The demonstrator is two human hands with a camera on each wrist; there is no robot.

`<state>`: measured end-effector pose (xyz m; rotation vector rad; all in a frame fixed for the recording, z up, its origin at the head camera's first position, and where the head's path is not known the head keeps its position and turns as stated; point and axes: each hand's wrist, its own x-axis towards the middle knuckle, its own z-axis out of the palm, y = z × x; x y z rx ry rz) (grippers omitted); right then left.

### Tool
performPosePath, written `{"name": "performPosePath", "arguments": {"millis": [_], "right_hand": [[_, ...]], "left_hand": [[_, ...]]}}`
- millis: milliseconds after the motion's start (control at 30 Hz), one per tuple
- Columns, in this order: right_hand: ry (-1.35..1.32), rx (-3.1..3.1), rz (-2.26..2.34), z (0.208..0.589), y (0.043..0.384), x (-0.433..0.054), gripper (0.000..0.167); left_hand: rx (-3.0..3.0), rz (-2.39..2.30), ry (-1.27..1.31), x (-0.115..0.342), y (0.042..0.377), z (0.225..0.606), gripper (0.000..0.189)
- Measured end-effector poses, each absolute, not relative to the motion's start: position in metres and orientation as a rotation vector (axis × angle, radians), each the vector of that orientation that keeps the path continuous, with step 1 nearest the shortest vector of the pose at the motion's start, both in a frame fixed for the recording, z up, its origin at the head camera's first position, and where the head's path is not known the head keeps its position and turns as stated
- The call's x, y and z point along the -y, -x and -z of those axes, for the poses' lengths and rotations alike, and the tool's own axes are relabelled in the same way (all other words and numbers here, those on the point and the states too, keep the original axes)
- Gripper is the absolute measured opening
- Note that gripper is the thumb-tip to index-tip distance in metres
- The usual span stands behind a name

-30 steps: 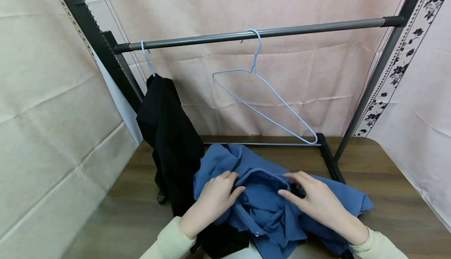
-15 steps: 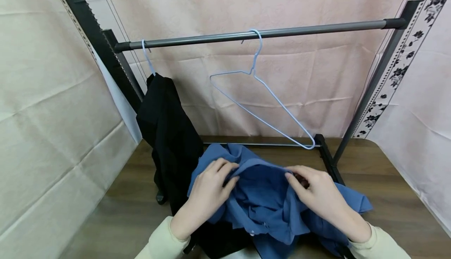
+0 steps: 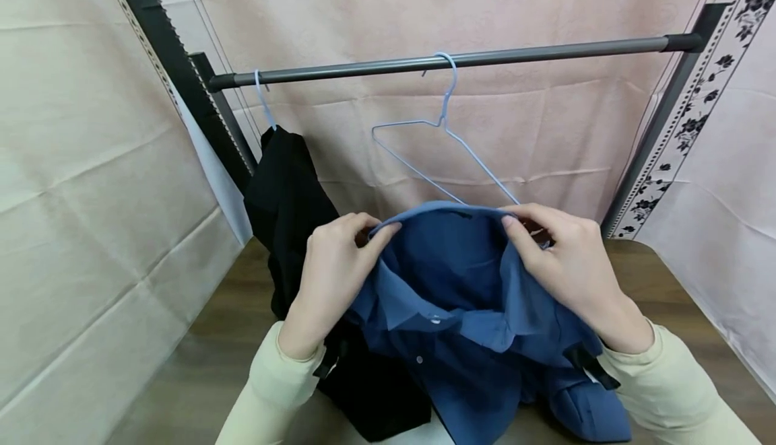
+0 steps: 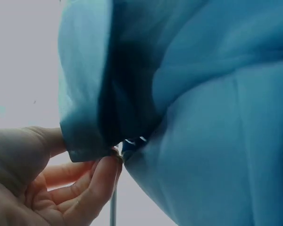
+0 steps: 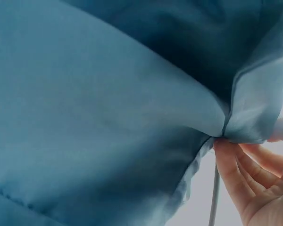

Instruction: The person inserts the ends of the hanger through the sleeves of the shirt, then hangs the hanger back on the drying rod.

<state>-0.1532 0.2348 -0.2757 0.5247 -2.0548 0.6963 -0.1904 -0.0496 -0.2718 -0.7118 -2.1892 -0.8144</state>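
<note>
Both grips, the left hand [image 3: 330,266] and right hand [image 3: 566,266], pinched the blue shirt [image 3: 461,310] by its collar above the near surface [image 3: 679,310], apparently lifting it toward the empty hanger [image 3: 445,142] behind.

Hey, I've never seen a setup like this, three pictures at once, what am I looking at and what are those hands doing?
No machine here: a person wears three cameras. The wide picture comes from the head, looking down at both hands; the two close-ups come from cameras on each wrist.

The left hand and right hand each pinch the collar of a blue shirt, holding it up over a wooden table. The wrist views show fingertips gripping the blue fabric.

Behind stands a clothes rail. An empty light-blue wire hanger hangs on it, and at the left a black garment hangs from another hanger.
</note>
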Motion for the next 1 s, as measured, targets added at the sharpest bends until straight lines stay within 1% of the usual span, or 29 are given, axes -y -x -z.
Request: {"name": "performPosePath", "arguments": {"millis": [133,400,600,667,800,867,933,1000], "right_hand": [[-0.519,2.062,-0.716,0.269,0.155,-0.233,0.015],[-0.532,2.126,-0.731,0.270,0.158,-0.232,0.010],[-0.550,2.026,-0.728,0.268,0.163,-0.233,0.011],[-0.513,2.008,-0.726,0.265,0.166,-0.235,0.016],[-0.401,2.143,-0.738,0.263,0.176,-0.242,0.040],[-0.356,2.255,-0.770,0.264,0.181,-0.246,0.049],[-0.316,2.349,-0.826,0.267,0.186,-0.250,0.053],[-0.286,2.400,-0.886,0.270,0.189,-0.252,0.052]], "left_hand": [[2.186,0.966,0.726,0.048,0.195,0.266,0.024],[2.199,1.256,0.750,0.047,0.201,0.265,0.030],[2.198,1.362,0.756,0.048,0.204,0.268,0.032],[2.202,1.367,0.754,0.048,0.205,0.269,0.032],[2.213,1.384,0.750,0.048,0.205,0.270,0.033],[2.221,1.387,0.751,0.047,0.205,0.271,0.033],[2.231,1.387,0.753,0.047,0.204,0.273,0.033],[2.243,1.376,0.753,0.047,0.204,0.274,0.033]]}}
